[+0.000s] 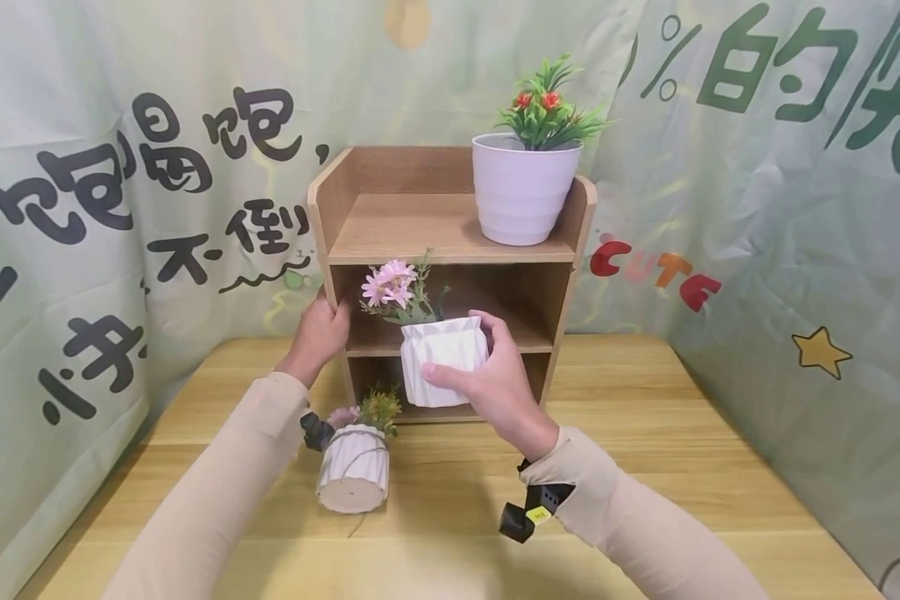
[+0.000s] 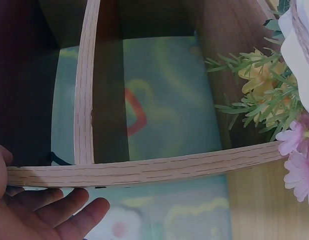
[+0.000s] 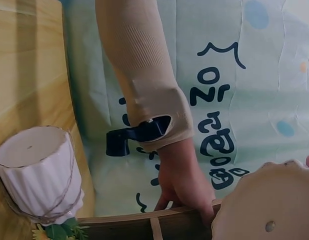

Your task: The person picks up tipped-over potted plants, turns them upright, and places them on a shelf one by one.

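Observation:
My right hand (image 1: 506, 383) grips a white fluted flowerpot (image 1: 441, 362), thumb on its near side and fingers round its right side. Pink flowers (image 1: 390, 283) and green sprigs rise from it, leaning left. The pot is held up in front of the wooden shelf (image 1: 405, 225); its round base (image 3: 269, 212) shows a small hole in the right wrist view. With my left hand (image 1: 321, 333) I hold the shelf's left side panel, fingers (image 2: 82, 215) along the outside and thumb at the front edge.
Another white pot (image 1: 352, 475) tied with cord lies tipped on the wooden table (image 1: 630, 483), its base facing me. On the shelf's top right stands a large white planter (image 1: 525, 192) with red flowers. Printed curtains (image 1: 757, 250) enclose the back and sides.

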`<state>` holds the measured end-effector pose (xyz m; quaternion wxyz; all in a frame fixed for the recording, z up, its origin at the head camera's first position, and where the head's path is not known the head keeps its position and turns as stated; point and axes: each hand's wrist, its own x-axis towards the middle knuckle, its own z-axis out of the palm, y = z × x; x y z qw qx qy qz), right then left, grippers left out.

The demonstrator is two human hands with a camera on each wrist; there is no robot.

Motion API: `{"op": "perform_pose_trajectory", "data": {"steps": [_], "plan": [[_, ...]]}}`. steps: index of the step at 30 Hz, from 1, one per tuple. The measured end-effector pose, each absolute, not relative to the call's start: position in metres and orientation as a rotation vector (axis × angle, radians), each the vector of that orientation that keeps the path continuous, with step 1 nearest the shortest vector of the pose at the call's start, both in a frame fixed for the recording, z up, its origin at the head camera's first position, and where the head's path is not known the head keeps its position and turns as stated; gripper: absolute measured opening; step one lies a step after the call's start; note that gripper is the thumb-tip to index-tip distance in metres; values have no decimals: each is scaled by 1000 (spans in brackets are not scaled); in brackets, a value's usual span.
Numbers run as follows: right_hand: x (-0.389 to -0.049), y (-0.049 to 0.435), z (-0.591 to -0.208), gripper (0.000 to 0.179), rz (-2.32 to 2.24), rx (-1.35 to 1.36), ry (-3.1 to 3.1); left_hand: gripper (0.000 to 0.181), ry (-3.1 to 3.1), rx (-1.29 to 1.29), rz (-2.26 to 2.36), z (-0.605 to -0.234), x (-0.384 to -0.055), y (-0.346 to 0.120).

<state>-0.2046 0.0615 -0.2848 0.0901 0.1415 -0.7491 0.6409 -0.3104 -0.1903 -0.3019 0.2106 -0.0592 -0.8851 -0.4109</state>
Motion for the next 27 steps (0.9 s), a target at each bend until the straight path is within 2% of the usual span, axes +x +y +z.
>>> {"op": "perform_pose_trajectory", "data": {"steps": [14, 27], "plan": [[-212, 56, -277, 88, 1872, 463, -2138, 42, -2459, -170, -1152, -303, -310, -190], [-220, 52, -265, 92, 1799, 471, -2080, 42, -2452, -163, -1144, -302, -310, -190]]}}
